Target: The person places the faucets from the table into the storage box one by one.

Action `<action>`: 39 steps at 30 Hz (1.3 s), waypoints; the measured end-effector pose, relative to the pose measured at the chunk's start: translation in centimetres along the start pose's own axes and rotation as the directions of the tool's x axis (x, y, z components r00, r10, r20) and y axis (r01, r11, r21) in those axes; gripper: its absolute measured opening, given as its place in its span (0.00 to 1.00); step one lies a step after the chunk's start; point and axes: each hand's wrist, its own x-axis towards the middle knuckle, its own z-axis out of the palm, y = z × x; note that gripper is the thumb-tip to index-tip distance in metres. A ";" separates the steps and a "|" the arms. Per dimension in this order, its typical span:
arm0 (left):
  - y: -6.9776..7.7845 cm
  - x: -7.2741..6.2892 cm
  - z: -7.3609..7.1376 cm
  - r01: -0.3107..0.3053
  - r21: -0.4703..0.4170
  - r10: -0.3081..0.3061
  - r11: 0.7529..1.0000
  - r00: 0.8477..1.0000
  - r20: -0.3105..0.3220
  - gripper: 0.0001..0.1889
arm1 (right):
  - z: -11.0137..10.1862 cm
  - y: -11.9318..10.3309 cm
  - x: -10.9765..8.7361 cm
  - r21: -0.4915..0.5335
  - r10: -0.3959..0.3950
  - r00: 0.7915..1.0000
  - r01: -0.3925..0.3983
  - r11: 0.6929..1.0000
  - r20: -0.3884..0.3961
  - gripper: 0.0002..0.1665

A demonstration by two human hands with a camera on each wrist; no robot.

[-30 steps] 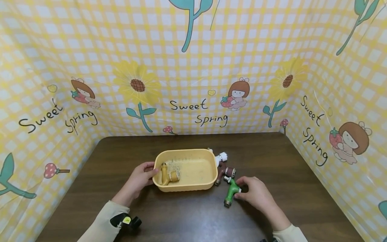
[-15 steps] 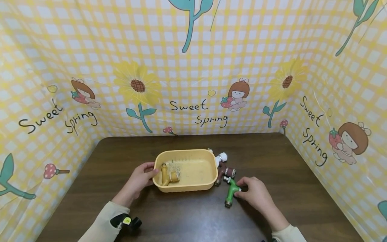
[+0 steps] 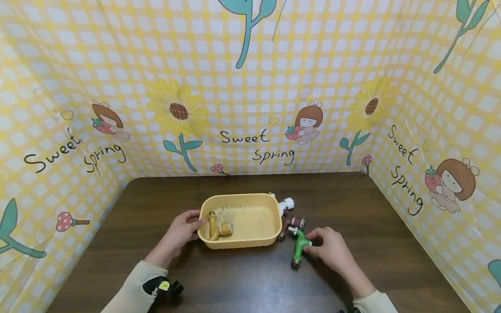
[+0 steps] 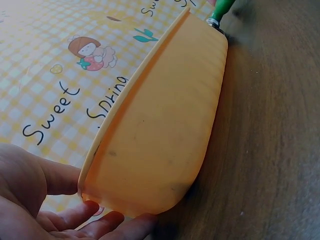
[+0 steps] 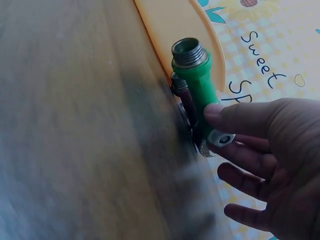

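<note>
My left hand (image 3: 183, 231) grips the left end of a yellow plastic tub (image 3: 250, 244), thumb over the rim and fingers against its outside. A gold-coloured tap (image 3: 213, 225) lies inside the tub at the left. With thumb and fingers, my right hand (image 3: 332, 251) pinches a green tap (image 3: 299, 247) just right of the tub. In the right wrist view the green tap (image 5: 200, 82) shows a threaded metal end, and the ring and little fingers stay off it. A dark red tap (image 3: 287, 221) lies between the green one and the tub.
A white tap (image 3: 287, 203) lies against the tub's right end, partly hidden behind it. Dark wooden table (image 3: 235, 282) surrounds these things. Checked cloth (image 3: 250, 95) hangs along the back and both sides.
The green tap has turned slightly, its upper end shifting a little left, with my right hand still pinching it. The left hand and the tub stay in place.
</note>
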 end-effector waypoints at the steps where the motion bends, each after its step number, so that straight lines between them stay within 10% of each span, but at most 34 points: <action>1: 0.0 0.0 0.0 -0.002 -0.001 0.002 1.000 1.000 0.001 0.26 | 0.0 0.0 0.0 0.004 -0.002 1.000 0.002 1.000 -0.002 0.14; 39: 0.1 -0.2 0.0 -0.007 -0.012 0.007 1.000 1.000 -0.011 0.25 | -3.2 -4.6 2.0 0.172 -0.032 0.999 0.039 0.984 -0.040 0.15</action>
